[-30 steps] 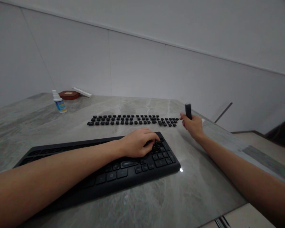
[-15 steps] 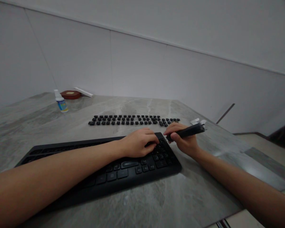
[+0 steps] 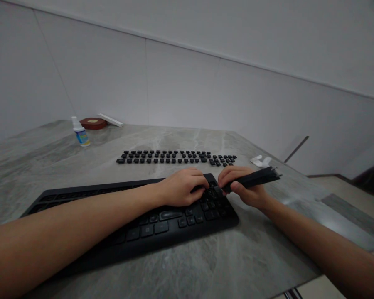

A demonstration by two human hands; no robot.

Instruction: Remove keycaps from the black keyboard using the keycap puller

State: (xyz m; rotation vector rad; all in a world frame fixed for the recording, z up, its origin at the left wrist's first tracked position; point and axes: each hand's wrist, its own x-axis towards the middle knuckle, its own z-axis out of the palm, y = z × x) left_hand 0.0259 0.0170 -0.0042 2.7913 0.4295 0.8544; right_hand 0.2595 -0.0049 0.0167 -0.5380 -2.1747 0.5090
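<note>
A black keyboard [image 3: 187,232] lies at an angle in front of me, and parts of its right end have no keycaps. On that right end rests my left hand [image 3: 184,187], its fingers curled and closed with the tips down among the keys. Whatever the tips may hold is hidden. My right hand [image 3: 247,191] is closed around a long black brush-like tool [image 3: 257,177] with a frayed, pale outer end. The tool's inner end points down at the keyboard's upper right part, close to my left fingertips.
Behind the keyboard, several loose black keycaps [image 3: 162,157] stand in rows on the grey marbled table [image 3: 174,270]. Crumpled white tissue [image 3: 261,161] lies at the right. A spray bottle [image 3: 81,133], a reddish-brown box [image 3: 93,123] and a white strip [image 3: 110,120] sit far left.
My right hand has moved slightly right and down, bringing the tool's inner end over the keyboard's right edge. My left hand and the keyboard have stayed put.
</note>
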